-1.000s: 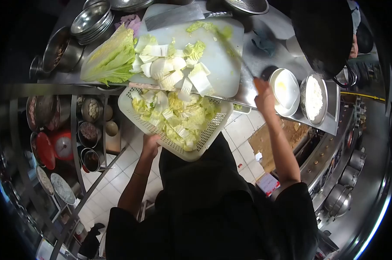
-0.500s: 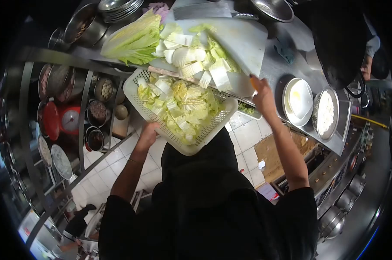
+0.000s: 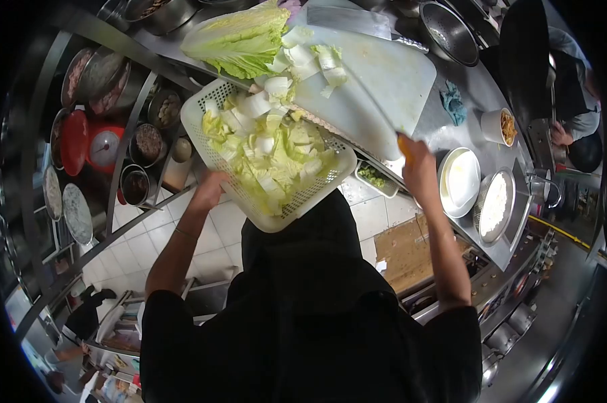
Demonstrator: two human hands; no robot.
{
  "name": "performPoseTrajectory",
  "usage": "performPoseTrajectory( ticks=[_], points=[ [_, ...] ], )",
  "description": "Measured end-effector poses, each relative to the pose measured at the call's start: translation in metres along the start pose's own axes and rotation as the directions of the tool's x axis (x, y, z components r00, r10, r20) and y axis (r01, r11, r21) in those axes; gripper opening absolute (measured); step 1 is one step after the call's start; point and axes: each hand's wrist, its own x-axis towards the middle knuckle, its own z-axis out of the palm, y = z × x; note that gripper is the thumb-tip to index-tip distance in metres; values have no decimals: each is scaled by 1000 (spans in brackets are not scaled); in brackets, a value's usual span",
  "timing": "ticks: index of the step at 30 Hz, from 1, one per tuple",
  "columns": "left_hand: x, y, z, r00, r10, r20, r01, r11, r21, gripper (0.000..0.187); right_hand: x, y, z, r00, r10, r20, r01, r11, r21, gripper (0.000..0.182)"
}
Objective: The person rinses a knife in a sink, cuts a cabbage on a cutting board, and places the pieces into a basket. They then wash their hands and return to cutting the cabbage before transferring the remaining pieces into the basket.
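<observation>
My left hand (image 3: 209, 191) is closed on the near left side of a white perforated plastic basket (image 3: 335, 176), tilted in front of me. Cut napa cabbage (image 3: 276, 151) fills much of it. My right hand (image 3: 421, 173) grips the orange handle of a long knife (image 3: 403, 144); its thin blade slants across the white cutting board (image 3: 401, 74), partly blending with it. A few cut cabbage pieces (image 3: 329, 66) remain on the board, beside a large uncut section of cabbage (image 3: 239, 40). Some pieces lie across the board's near edge and the basket rim.
A cleaver (image 3: 350, 21) lies on the board's far side. To the right are a metal colander (image 3: 449, 33), a teal cloth (image 3: 454, 104), white bowls (image 3: 459, 181) and a strainer of white pieces (image 3: 497, 205). A rack of pots (image 3: 149, 144) stands left. Another person (image 3: 572, 101) is at right.
Most cut cabbage on the board has moved toward and into the basket, baring more of the board. The knife in my right hand has swept toward me; the view has shifted.
</observation>
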Motion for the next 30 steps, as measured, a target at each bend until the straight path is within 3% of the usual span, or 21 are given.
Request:
performPoseTrajectory(
  ticks=[3,6,9,10,12,14,15,18,19,20,23,25,30],
  points=[
    [10,9,-7,999,5,-41,-5,1000,13,46,67,30,23,996,-78,-41,81,993,90,57],
    [8,14,-11,992,4,-124,2,999,50,44,90,36,38,998,-36,58,31,995,93,57],
    [5,16,-11,989,-2,-149,13,997,71,41,54,37,48,991,-96,97,93,995,38,54],
    [3,13,-11,988,-1,-152,9,998,55,40,40,17,35,984,-35,175,20,996,86,55],
    [2,7,-10,988,13,-156,-7,999,38,39,15,2,22,978,-21,209,18,1000,17,56],
    [-1,0,-14,986,25,-167,-21,999,26,37,5,-9,7,974,-31,224,14,997,78,54],
    [-1,-3,-17,988,14,-155,-10,1000,29,36,10,-8,2,982,-98,162,80,990,115,52],
    [1,-8,-21,992,15,-122,-10,999,37,36,42,18,18,996,-70,-51,75,991,109,41],
    [1,-9,-21,994,21,-108,-17,999,39,36,58,19,20,999,-23,-49,30,989,144,46],
    [-1,-8,-19,994,21,-107,-17,999,39,36,76,18,17,997,-70,17,71,994,-88,53],
    [-6,-7,-18,998,-11,-69,15,999,52,37,84,3,20,998,9,59,-3,995,-104,58],
    [-3,-14,-25,995,-67,-75,72,995,68,42,66,12,22,991,-75,115,78,997,-20,56],
    [-13,-18,-23,998,19,-55,-16,997,69,40,26,6,-10,980,-97,175,105,994,-34,53]
  ],
)
